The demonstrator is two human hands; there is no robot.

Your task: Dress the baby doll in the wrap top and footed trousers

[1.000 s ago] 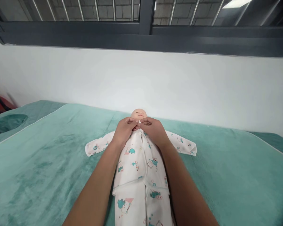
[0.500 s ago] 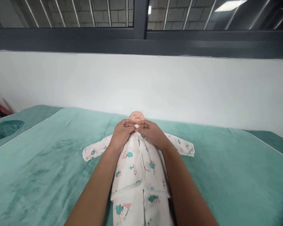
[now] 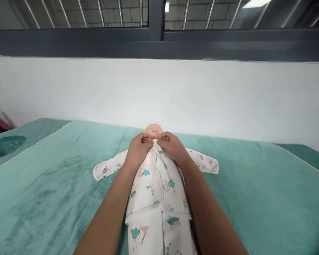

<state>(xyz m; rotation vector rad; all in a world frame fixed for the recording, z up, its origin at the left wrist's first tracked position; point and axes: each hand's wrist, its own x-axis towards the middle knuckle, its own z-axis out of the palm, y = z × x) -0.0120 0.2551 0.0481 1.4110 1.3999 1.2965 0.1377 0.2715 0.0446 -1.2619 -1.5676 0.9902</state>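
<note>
A baby doll (image 3: 153, 129) lies on its back with its head toward the wall. It wears a white baby jacket (image 3: 148, 180) printed with teal and pink animals, and matching trousers (image 3: 146, 235). The sleeves spread out to both sides. At the collar, just below the chin, my left hand (image 3: 140, 147) pinches the left side of the neckline. My right hand (image 3: 172, 146) pinches the other side, the fingertips of both hands close together. Below them the jacket's front edges meet down the middle. The fingers hide whatever fastening is at the neck.
A teal plush cover (image 3: 55, 184) with pale piping lies under the doll. Behind it rises a white wall (image 3: 159, 92), with a dark window frame (image 3: 95, 44) and metal bars above. Something red (image 3: 0, 124) shows at the far left edge.
Both hands stay at the collar. The fingertips have shifted slightly, and the white bit of collar between them shows less. The view has tilted a little.
</note>
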